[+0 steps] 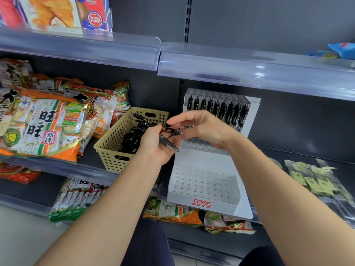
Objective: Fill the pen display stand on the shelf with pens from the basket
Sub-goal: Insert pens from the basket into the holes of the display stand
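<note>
A tan perforated basket [112, 148] sits on the middle shelf, holding several black pens [130, 139]. To its right stands the white stepped pen display stand [203, 189], its back row filled with black pens [217, 109] and its lower rows of holes bare. My left hand [153, 145] grips a small bunch of black pens [170, 144] just right of the basket. My right hand [199, 127] hovers in front of the stand and pinches one pen [177, 131] of that bunch at its end.
Orange snack bags [44, 127] crowd the shelf left of the basket. Clear packets with green labels [315, 179] lie to the right of the stand. Another shelf edge [249, 68] hangs above the stand. More snack packs [76, 198] fill the shelf below.
</note>
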